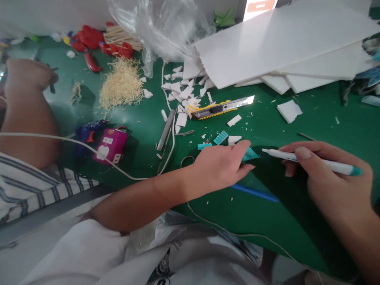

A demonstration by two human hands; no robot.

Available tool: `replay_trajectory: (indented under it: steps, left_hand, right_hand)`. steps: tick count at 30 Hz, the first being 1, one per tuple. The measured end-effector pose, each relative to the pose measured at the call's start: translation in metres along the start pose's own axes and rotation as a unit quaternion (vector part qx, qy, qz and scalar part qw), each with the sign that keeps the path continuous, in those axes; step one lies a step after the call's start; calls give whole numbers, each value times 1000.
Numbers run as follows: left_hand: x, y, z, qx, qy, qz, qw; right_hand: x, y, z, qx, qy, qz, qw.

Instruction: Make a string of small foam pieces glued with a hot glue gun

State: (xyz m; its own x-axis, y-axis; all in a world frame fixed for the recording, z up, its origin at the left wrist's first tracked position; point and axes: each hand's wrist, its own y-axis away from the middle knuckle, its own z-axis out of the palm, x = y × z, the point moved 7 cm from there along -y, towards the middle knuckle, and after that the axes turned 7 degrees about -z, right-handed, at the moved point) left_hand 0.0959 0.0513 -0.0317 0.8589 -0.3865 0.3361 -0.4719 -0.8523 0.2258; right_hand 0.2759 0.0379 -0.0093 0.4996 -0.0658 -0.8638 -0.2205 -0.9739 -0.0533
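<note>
In the head view my right hand (332,174) grips a white marker (338,166) with a teal end, its bare tip pointing left. My left hand (219,164) is low over the table, closed about a small teal-coloured piece (251,154) that pokes out between thumb and forefinger; its other fingers are mostly hidden. A gap separates the marker tip from that piece. Just beyond my left hand lie a striped teal piece (221,137) and a smaller teal piece (204,146). A yellow utility knife (221,109) rests farther back, blade out.
White foam boards (285,43) are stacked at the back right, beside foam scraps (181,91) and a clear plastic bag (169,31). Shredded yellowish strands (121,85), a pink socket block (112,145) and a blue glue gun (89,132) lie left, near another person's arm (29,114). White cords cross the table.
</note>
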Motion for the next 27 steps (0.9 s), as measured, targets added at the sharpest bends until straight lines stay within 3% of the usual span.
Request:
replay_trajectory:
  steps: [10,17,27]
  left_hand:
    - [2,3,1,1,-26,17,1000]
    - [1,4,2,15,-7,29,999]
    - [1,2,2,16,-16,23,999]
  right_hand:
    - [6,4,-4,3,0,2,1000]
    - [2,6,-1,-37,-8,22,999]
    - [6,5,2,-46,25,19,998]
